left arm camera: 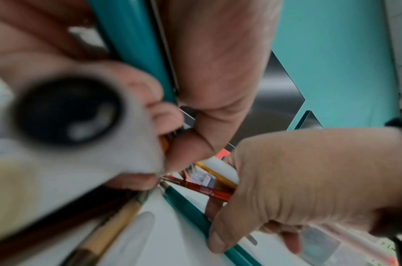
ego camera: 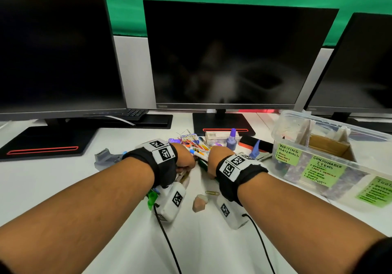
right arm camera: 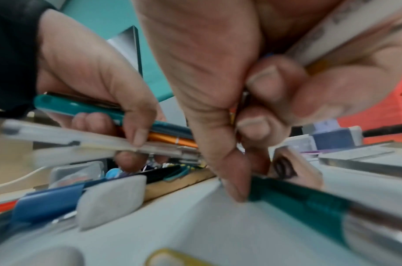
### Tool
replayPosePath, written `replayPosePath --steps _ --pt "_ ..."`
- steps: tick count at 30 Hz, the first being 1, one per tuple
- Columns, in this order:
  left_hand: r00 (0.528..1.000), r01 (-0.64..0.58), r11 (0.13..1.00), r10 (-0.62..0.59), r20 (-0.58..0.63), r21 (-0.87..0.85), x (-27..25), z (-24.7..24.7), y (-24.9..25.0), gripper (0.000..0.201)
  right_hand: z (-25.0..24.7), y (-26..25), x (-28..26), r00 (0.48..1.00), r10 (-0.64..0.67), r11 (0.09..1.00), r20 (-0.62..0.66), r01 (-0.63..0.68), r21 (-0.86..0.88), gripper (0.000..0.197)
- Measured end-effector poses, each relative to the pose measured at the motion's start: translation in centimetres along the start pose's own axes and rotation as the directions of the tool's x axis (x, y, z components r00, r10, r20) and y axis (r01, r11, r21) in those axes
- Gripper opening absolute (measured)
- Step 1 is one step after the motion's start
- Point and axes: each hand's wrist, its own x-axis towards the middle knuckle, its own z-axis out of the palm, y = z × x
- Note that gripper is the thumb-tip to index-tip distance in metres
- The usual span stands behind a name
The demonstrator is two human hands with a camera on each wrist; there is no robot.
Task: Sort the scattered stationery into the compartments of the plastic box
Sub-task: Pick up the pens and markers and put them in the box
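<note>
On the tabletop (ego camera: 63,188): both hands work at a heap of scattered stationery (ego camera: 196,144) in front of the middle monitor (ego camera: 233,55).
Left hand (ego camera: 184,157): fingers (right arm camera: 136,133) curled round a bundle of pens (right arm camera: 86,109), a teal one, an orange one and a whitish one among them, the barrels lying across the palm.
Right hand (ego camera: 214,159): fingers (right arm camera: 254,124) curled tight against the palm round thin pens; a whitish pen (right arm camera: 345,34) runs across the hand, and the thumb tip presses a dark green pen (right arm camera: 298,196) that lies on the tabletop.
Plastic box (ego camera: 331,157): clear, on the tabletop to the right of the hands, with green labels reading "Writing Materials", "Consumable Items" and "Tools" on its front wall; cardboard dividers part the compartments.
Loose pieces: a pale eraser (ego camera: 199,202) and a gold paper clip (ego camera: 212,193) lie near the wrists; a purple bottle (ego camera: 231,140) stands behind the heap.
</note>
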Motion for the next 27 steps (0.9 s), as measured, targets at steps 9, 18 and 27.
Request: replayPosePath --steps 9,18,27 --pt "1.0 0.023 1.0 -0.023 0.019 0.004 -0.2 -0.3 -0.6 0.03 0.7 2.4 -0.6 0.999 -0.035 0.978 -0.028 0.04 0.203 0.035" --pt "0.993 -0.075 0.977 0.056 -0.103 -0.199 -0.9 -2.6 -1.3 0.03 -0.5 5.5 -2.1 0.999 0.032 0.732 -0.033 -0.001 0.681 0.02" --pt "0.979 -0.183 0.47 0.001 -0.206 -0.864 -1.3 -4.4 0.2 0.009 -0.2 5.7 -4.1 0.997 -0.056 0.794 -0.052 0.076 0.604 0.033"
